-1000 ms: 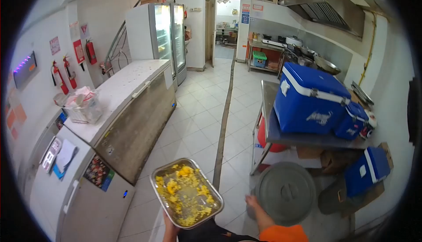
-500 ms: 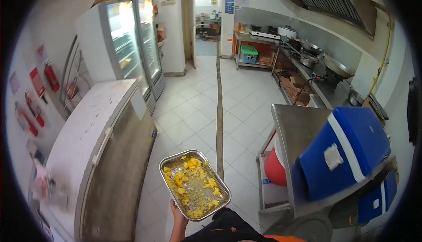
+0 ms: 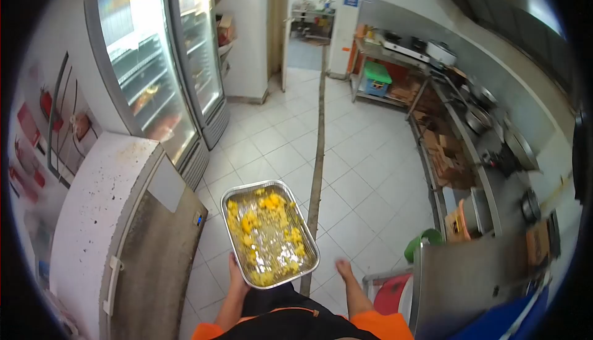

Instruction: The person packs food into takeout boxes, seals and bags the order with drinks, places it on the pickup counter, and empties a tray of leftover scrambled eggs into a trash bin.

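A silver rectangular tray (image 3: 272,278), apparently foil, is in front of my body with yellow food scraps (image 3: 249,221) scattered over its bottom. My left hand (image 3: 235,273) grips its near left side, with most fingers hidden beneath the tray. Below and right of the tray, my right hand (image 3: 343,268) hangs at the end of a lowered arm, apart from it. Nothing shows in that hand, and its fingers are too small and blurred to make out.
A white-topped chest freezer (image 3: 92,216) and upright glass-door fridges (image 3: 148,74) line the left. On the right are a metal table (image 3: 469,284), a green bin (image 3: 423,244) and a cooking counter (image 3: 457,117) with pans. A dark floor strip (image 3: 319,155) leads toward a doorway (image 3: 306,56).
My view has advanced along the floor, and the fridges and metal table are nearer. The tray stays in my left hand. My right hand has come into view.
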Demonstrator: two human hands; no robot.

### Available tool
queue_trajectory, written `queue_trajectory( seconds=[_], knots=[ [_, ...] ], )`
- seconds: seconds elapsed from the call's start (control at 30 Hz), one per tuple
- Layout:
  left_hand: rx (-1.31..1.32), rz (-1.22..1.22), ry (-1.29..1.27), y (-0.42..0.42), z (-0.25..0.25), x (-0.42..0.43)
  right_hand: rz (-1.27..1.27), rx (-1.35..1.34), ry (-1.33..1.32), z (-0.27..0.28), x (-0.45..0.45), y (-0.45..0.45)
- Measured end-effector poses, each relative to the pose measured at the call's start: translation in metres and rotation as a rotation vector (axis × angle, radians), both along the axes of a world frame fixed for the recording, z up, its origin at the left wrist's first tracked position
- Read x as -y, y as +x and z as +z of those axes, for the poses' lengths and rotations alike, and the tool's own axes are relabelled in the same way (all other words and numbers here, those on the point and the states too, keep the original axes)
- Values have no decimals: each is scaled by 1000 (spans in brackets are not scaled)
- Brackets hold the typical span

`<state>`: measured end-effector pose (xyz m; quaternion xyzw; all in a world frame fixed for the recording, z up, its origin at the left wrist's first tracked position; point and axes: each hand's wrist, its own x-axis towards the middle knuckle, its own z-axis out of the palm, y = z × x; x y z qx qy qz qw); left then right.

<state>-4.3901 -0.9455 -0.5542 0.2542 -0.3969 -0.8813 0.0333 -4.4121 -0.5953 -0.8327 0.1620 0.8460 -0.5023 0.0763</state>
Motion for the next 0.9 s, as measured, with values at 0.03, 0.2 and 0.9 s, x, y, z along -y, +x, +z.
queue_trajectory(
  seconds=[0.03, 0.2, 0.9],
  knots=[
    [-6, 4, -84, -38, 0, 1, 47, -166, -7, 39, 21, -89],
    [-23, 96, -120, -231, -2, 8, 181, -200, -407, 110, 49, -374],
    [-69, -210, 22, -1058, -25, -92, -247, 771, -125, -63, -97, -797]
  ],
)
